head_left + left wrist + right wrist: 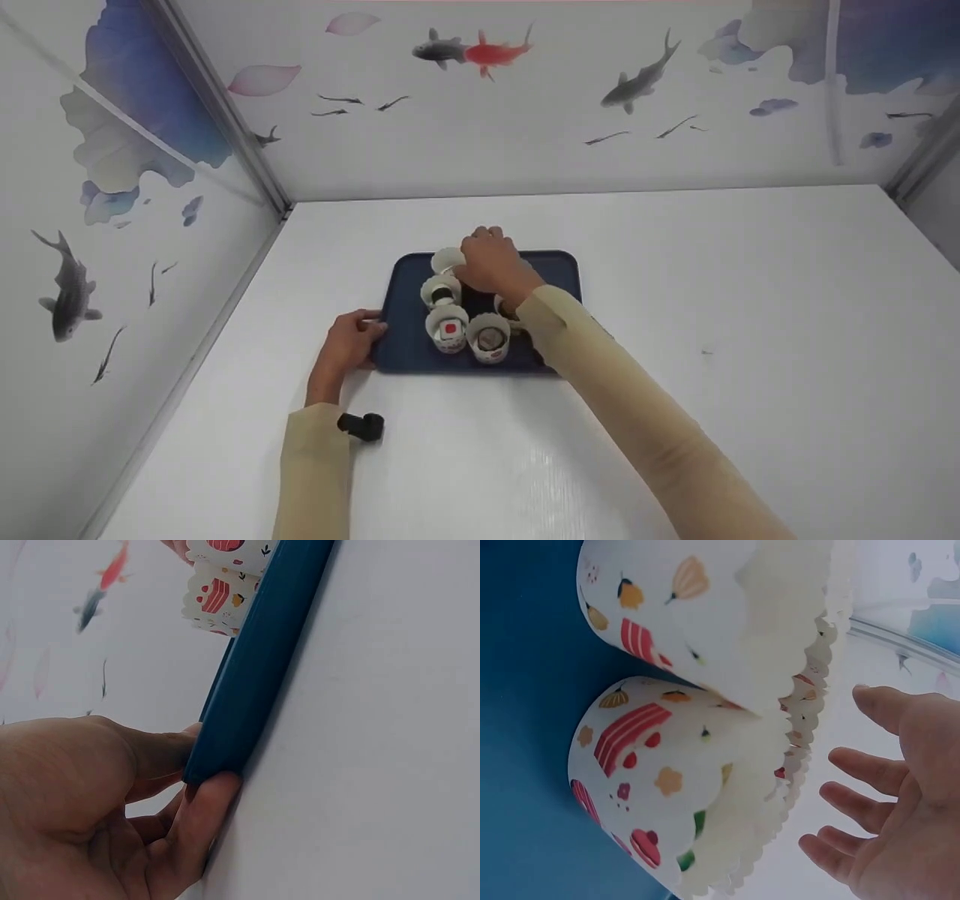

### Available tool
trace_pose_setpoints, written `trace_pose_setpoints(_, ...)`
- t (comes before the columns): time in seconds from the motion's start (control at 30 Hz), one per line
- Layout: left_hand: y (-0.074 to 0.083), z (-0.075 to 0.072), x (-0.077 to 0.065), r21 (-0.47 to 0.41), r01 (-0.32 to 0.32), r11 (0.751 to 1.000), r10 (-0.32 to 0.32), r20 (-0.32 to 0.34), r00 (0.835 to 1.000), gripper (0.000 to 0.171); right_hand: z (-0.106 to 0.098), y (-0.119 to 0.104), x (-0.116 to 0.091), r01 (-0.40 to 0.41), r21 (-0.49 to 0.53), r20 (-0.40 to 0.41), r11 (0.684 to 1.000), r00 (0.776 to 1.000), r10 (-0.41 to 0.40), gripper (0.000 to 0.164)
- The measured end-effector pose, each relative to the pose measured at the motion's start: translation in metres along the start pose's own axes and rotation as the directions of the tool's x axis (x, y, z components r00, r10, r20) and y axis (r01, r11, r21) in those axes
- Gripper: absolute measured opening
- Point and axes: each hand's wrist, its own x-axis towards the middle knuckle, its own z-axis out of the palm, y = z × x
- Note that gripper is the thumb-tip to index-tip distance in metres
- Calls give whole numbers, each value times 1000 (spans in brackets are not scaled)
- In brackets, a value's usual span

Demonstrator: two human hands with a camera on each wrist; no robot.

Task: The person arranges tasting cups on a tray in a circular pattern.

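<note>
A dark blue tray (403,300) bears several white paper baking cups with scalloped rims. My left hand (347,343) pinches the tray's left edge, the thumb above and a finger beneath in the left wrist view. Over the back of the tray is my right hand (491,262), beside the back left cup (447,260). In the right wrist view that hand (911,795) has spread, loosely bent fingers apart from the cake-printed cup (634,757). One front cup (450,346) holds a white piece with a red square; its neighbour (491,358) holds something round and brownish. My right arm partly hides other cups.
The tray lies on a white table (720,285). Behind it stands a white wall (555,150) printed with fish and petals, and another printed wall (150,247) borders the left side. A black device (362,427) is on the left wrist.
</note>
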Motion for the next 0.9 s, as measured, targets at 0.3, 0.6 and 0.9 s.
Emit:
trace_pose_setpoints(0.3,-2,0,1,3,4,1000,-4,-2,1000,43,-15,-3,-14,54,74,-42,996,998,-51,41)
trace_pose_setpoints(0.6,-2,2,1,-6,-3,1000,3,3,1000,42,-22,9,-40,123,160,-174,979,980,-95,32)
trace_pose_setpoints(0.9,-1,0,-2,-7,-5,1000,5,-25,1000,42,-6,39,-77,258,269,-246,928,950,-193,27)
